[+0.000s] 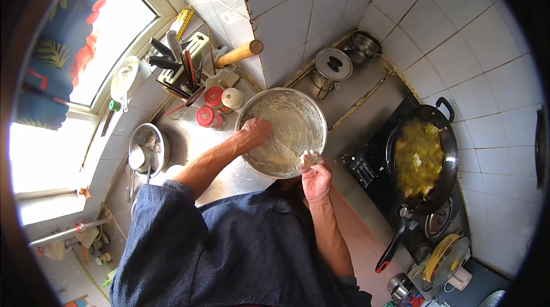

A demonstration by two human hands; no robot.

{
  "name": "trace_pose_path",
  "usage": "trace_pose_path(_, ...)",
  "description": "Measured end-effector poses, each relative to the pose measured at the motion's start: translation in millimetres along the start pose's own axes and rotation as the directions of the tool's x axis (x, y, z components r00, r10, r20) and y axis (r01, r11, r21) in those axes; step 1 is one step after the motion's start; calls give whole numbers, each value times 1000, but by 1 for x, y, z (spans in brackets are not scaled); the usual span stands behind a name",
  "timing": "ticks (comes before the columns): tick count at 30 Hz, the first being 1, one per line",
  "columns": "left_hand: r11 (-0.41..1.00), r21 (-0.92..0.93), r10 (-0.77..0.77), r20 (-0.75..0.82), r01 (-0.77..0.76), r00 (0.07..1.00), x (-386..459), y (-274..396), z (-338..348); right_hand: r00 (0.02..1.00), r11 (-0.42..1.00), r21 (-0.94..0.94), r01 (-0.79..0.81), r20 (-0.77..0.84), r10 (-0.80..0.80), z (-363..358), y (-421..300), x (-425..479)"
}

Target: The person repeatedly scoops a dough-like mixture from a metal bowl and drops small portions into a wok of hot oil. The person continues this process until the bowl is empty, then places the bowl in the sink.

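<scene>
A wide stainless steel bowl (pixel 281 94) stands before me, its inside smeared with pale batter (pixel 285 150). My left hand (pixel 257 131) reaches over the left rim into the bowl, its fingers curled down and partly hidden. Above the near right rim is my right hand (pixel 317 178), palm turned up. Wet batter coats its bent fingertips; whether a lump sits between them I cannot tell. To the right, a black wok (pixel 449 165) on the stove holds bubbling yellow oil with battered pieces (pixel 419 158) frying in it.
The wok's black handle (pixel 391 247) juts towards me. A lidded pot (pixel 333 65) stands behind the bowl. Red-lidded jars (pixel 206 117) and a knife rack (pixel 182 57) are at the back left. A steel pot (pixel 165 148) with utensils is left; a glass-lidded yellow pan (pixel 449 259) is lower right.
</scene>
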State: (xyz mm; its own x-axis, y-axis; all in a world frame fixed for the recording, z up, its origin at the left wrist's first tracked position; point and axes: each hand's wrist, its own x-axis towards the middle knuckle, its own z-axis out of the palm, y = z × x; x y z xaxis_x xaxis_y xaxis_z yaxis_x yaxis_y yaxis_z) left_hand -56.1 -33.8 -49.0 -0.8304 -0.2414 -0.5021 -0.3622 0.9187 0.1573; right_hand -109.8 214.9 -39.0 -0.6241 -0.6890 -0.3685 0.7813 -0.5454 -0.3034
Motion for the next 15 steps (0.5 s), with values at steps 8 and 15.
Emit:
trace_pose_path(8,764,-620,266,54,-177,963,6,27,52,999,1000,1,-24,-24,24,0,0,3)
trace_pose_path(15,857,84,505,-336,-509,795,-19,0,14,999,1000,-2,-21,-34,20,2,-3,1)
